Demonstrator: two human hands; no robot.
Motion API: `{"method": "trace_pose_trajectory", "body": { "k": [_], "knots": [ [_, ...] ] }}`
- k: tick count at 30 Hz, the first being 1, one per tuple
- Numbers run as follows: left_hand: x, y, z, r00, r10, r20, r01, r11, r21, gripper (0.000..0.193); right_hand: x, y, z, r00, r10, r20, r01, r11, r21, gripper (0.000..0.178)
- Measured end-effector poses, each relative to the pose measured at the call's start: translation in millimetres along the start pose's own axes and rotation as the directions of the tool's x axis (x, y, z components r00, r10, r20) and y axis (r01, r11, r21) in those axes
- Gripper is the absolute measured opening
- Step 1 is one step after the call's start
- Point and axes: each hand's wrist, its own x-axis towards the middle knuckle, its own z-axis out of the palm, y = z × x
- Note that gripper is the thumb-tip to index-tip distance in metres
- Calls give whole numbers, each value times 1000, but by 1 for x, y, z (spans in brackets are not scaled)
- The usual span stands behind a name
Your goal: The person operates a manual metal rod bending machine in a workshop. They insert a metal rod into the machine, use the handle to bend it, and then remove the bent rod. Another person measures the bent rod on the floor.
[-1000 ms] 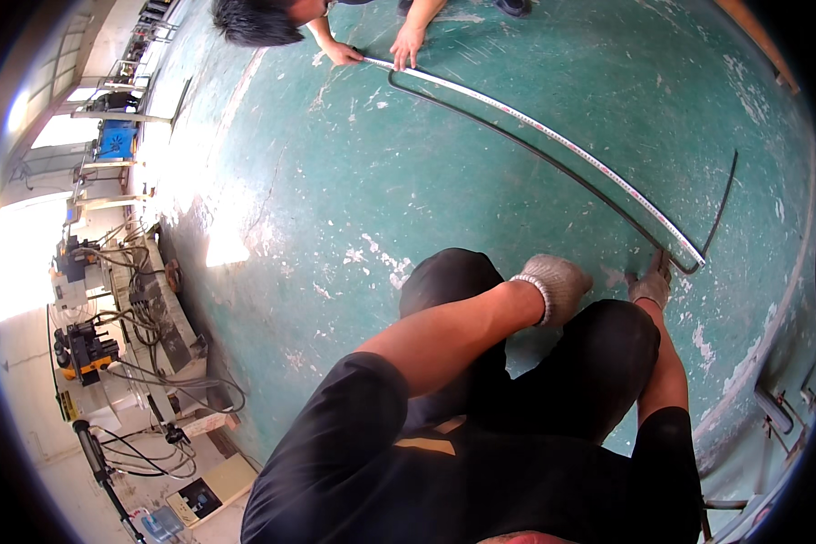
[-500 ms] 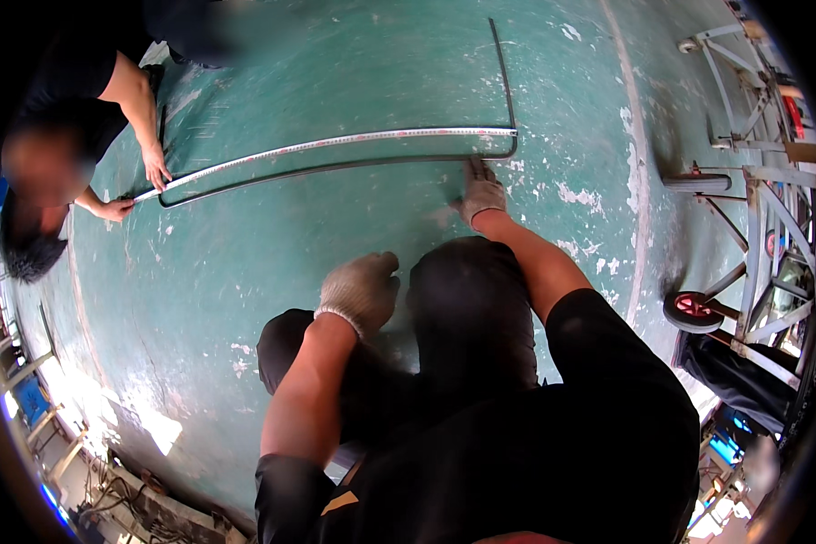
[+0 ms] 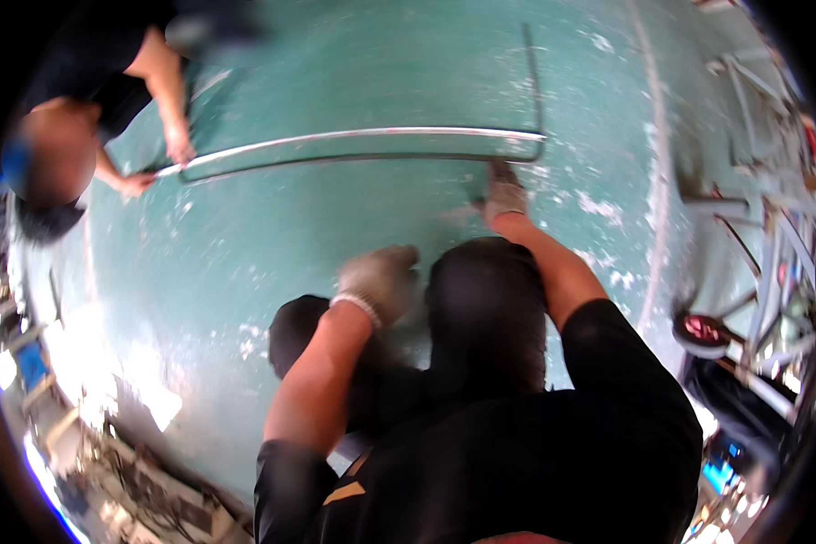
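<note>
A dark, thin metal rod bent into a wide U-shape (image 3: 363, 159) lies on the green floor ahead of me. A pale measuring tape (image 3: 372, 133) stretches just beyond its long side, reaching the right-hand bend. My right hand (image 3: 505, 192), in a light work glove, has its fingers stretched out and touching the long side near that bend. My left hand (image 3: 378, 281), gloved too, hovers beside my knee, away from the rod; its fingers are blurred. At the left end, a co-worker's hand (image 3: 179, 145) presses at the tape and rod, while their other hand (image 3: 138, 184) holds the tape's end.
The co-worker leans in at the upper left. My bent knee (image 3: 485, 281) stands between my arms. Along the right edge are metal frames with wheels (image 3: 701, 332). Cluttered equipment lines the lower left, near bright patches of light on the floor (image 3: 159, 403).
The view has shifted slightly, so the rod, tape and hands sit farther right in the picture, with more blur. My right hand stays against the rod; the tape still lies along it.
</note>
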Motion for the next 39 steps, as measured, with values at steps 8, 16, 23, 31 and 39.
{"method": "trace_pose_trajectory", "body": {
  "k": [8, 16, 23, 31, 39],
  "knots": [
    [-1, 5, -14, 994, -43, 104, 43, 999, 3, 23, -2, -14, -5, 991, 82, 103, -83, 997, 4, 111],
    [-2, 1, -13, 993, -11, 116, 12, 1000, -12, 23, -2, -26, -24, 981, 133, 138, -130, 991, -31, 112],
    [-3, 2, -15, 993, -3, 121, 4, 1000, -2, 25, -1, -19, -17, 987, 108, 118, -108, 994, -8, 111],
    [-4, -2, -12, 993, 6, 120, -4, 1000, -18, 26, -1, -21, -16, 987, 112, 119, -114, 993, 7, 113],
    [-3, -2, -11, 993, 5, 117, -3, 1000, -16, 26, 0, -22, -14, 986, 115, 123, -116, 993, 2, 114]
  ]
}}
